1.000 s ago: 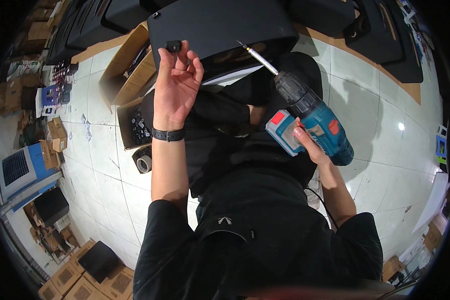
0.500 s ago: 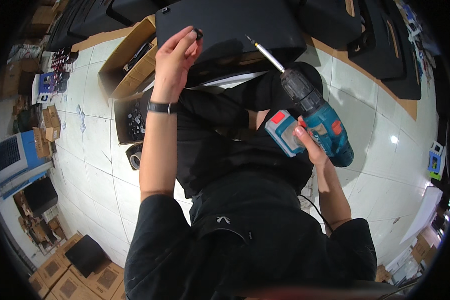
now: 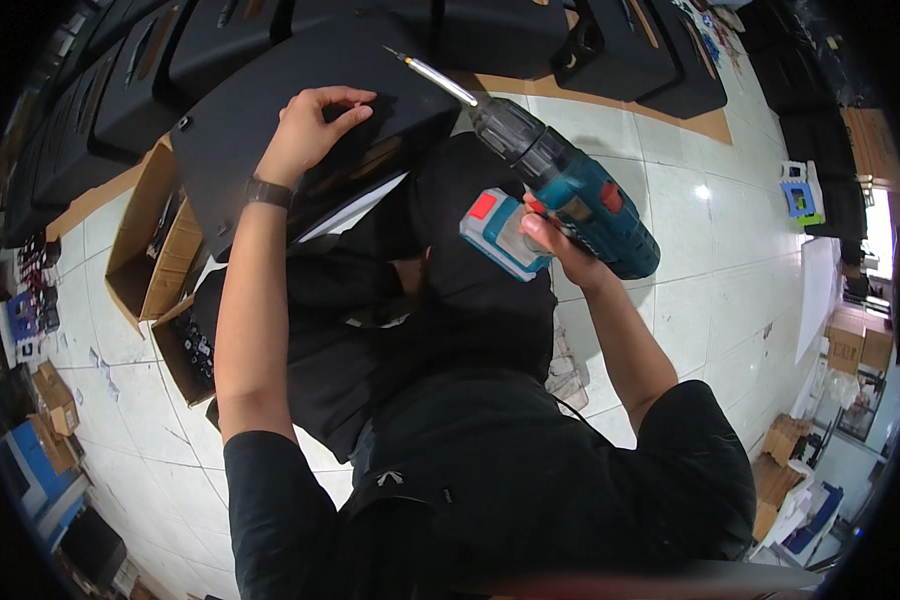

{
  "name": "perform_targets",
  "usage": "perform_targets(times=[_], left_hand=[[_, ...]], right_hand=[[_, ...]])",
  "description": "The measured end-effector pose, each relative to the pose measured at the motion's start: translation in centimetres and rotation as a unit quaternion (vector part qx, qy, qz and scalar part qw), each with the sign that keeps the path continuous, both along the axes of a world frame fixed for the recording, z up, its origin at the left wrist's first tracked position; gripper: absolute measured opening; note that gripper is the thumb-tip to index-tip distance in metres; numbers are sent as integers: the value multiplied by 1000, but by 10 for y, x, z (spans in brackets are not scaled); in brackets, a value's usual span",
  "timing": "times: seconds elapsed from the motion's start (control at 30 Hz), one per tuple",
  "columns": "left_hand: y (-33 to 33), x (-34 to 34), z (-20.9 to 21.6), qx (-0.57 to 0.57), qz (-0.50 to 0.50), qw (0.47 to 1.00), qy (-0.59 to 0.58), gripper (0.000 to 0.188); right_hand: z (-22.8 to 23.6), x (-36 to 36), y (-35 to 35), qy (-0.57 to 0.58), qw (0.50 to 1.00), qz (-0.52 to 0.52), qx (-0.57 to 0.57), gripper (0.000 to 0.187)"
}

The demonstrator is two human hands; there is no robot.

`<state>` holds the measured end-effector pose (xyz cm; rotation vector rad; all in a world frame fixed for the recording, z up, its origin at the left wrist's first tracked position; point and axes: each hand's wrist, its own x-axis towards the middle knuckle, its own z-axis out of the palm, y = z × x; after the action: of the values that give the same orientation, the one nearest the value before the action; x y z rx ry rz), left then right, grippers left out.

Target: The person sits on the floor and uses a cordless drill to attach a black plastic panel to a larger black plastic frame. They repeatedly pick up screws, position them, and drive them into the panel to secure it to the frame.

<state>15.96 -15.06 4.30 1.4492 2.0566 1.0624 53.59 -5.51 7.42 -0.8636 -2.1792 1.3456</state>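
Observation:
My right hand (image 3: pixel 560 245) grips the handle of a teal and black cordless drill (image 3: pixel 570 195). Its long silver bit points up and to the left, above a large black cabinet (image 3: pixel 270 70). My left hand (image 3: pixel 315 125) is over the cabinet's dark top, thumb and fingers drawn together in a pinch. Whatever is between the fingertips blends into the black surface and cannot be made out. A small black fitting (image 3: pixel 184 123) sits at the cabinet's left corner, and another fitting (image 3: pixel 223 229) shows at the near left corner.
An open cardboard box (image 3: pixel 135 245) stands left of the cabinet. Closer to me, a smaller carton (image 3: pixel 185 350) holds many small dark parts. More black cabinets (image 3: pixel 230 40) line the far side, some on cardboard sheets (image 3: pixel 510 88). My crossed legs are between me and the cabinet.
The view has swung to the right. My left hand, which held a small round black piece up, is now lower over the cabinet top. The drill stays in my right hand, its bit farther over the cabinet.

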Motion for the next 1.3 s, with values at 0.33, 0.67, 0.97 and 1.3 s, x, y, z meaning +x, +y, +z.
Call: perform_targets(times=[0.33,0.67,0.97,1.3], left_hand=[[13,9,-26,86,51,990,100,31],[21,30,-23,95,58,981,158,25],[62,62,-31,81,50,978,186,25],[65,54,-42,94,69,985,125,25]], right_hand=[[-17,58,14,-22,993,-43,-107,26],[-28,72,32,-75,993,-39,-78,21],[-35,82,34,-96,989,-39,-104,38],[-47,87,30,-55,992,-50,-102,16]])
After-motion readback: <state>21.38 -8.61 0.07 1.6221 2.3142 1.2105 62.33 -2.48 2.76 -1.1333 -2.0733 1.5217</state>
